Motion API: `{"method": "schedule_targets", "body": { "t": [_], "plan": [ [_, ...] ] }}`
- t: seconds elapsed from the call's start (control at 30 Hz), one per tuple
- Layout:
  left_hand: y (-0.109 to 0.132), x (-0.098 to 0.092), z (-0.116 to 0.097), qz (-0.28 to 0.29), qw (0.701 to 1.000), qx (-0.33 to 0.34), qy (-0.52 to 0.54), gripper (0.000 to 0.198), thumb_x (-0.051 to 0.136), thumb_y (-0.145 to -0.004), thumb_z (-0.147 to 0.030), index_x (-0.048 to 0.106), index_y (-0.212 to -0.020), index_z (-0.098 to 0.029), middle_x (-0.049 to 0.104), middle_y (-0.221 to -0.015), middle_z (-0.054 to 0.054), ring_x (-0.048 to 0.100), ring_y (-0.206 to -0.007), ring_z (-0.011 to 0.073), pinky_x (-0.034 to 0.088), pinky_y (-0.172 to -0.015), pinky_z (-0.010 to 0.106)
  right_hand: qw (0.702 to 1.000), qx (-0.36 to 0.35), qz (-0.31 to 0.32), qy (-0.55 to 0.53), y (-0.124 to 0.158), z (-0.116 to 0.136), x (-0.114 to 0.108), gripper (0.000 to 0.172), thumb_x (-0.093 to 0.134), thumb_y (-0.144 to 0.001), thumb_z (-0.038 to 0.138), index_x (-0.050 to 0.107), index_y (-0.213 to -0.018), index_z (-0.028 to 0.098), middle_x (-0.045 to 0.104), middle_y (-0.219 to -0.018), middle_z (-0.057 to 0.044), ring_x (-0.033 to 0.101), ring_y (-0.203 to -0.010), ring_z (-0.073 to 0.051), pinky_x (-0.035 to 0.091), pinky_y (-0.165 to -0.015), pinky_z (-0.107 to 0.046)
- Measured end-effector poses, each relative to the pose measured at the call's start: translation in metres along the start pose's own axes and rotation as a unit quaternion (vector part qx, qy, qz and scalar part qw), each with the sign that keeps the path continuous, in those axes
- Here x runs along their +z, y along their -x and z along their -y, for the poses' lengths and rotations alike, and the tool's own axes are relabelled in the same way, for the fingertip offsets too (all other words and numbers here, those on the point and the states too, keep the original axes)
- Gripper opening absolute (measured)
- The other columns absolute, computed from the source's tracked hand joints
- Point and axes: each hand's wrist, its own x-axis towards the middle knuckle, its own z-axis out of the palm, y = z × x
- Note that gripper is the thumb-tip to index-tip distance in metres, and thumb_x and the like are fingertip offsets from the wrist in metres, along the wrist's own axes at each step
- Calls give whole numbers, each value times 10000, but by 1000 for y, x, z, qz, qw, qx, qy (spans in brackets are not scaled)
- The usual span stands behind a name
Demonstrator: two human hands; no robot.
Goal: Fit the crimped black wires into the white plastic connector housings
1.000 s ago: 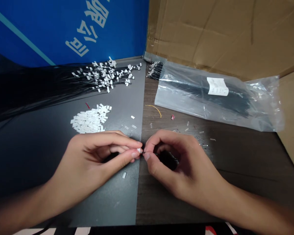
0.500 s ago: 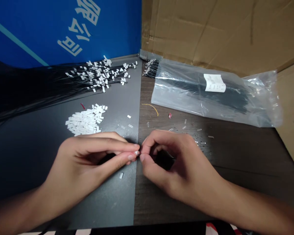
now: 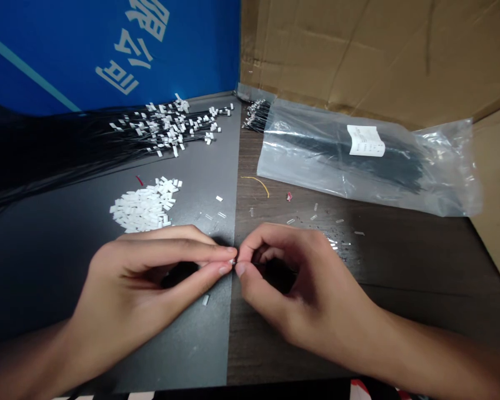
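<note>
My left hand (image 3: 150,272) pinches a small white plastic connector housing (image 3: 232,261) between thumb and forefinger, and most of the housing is hidden by the fingertips. My right hand (image 3: 295,283) is shut on a thin black wire (image 3: 244,263) right at the housing, fingertips almost touching my left hand. The rest of the wire is hidden inside my right hand. A loose white connector housing (image 3: 205,300) lies on the grey mat below my left hand.
A pile of white housings (image 3: 144,208) and a spread of black wires with housings (image 3: 166,128) lie on the grey mat (image 3: 204,344). A clear plastic bag of black wires (image 3: 358,155) lies on the wooden table (image 3: 379,266), among small scraps. Blue board and cardboard stand behind.
Both hands have shifted slightly left and stay pinched together at the connector. The view has barely moved since the last frame.
</note>
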Motion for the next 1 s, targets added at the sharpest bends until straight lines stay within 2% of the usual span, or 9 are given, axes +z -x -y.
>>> {"method": "schedule_targets", "body": {
  "t": [0.1,0.27,0.43,0.77,1.0],
  "plan": [
    [0,-1,-2,5,1000,22,-8,310,938,-961,-112,1043,-1011,-400,965,-898,-40,883,-716,174,722,-679,201,1000,4,-1,0,0,0,1,162,789,-979,102,733,-891,226,793,-820,63,720,-735,-111,535,-682,-233],
    [-2,-1,-5,17,998,52,-7,344,913,-957,-77,1051,-1018,-386,951,-850,-49,865,-668,131,682,-656,129,1000,13,-6,5,1,2,2,179,798,-938,81,726,-857,223,754,-778,88,671,-687,-83,500,-643,-208],
    [-5,0,-7,17,998,64,-13,366,900,-936,-43,1052,-1009,-368,949,-831,-37,866,-638,147,685,-623,143,1000,4,-9,10,0,4,1,174,794,-927,82,728,-853,224,759,-772,85,648,-660,-82,486,-624,-213],
    [3,1,-4,-15,999,36,-3,261,949,-934,-121,1049,-967,-359,956,-841,-17,863,-633,159,702,-613,172,1000,28,1,-12,1,3,2,169,781,-912,96,705,-846,232,739,-759,62,626,-646,-107,480,-608,-231],
    [0,2,-5,-13,1000,7,5,311,955,-902,-93,1048,-943,-387,944,-808,-26,849,-620,152,683,-605,161,995,46,33,-80,-3,2,0,194,781,-981,84,710,-861,219,755,-776,61,675,-700,-101,511,-645,-199]
  ]
}}
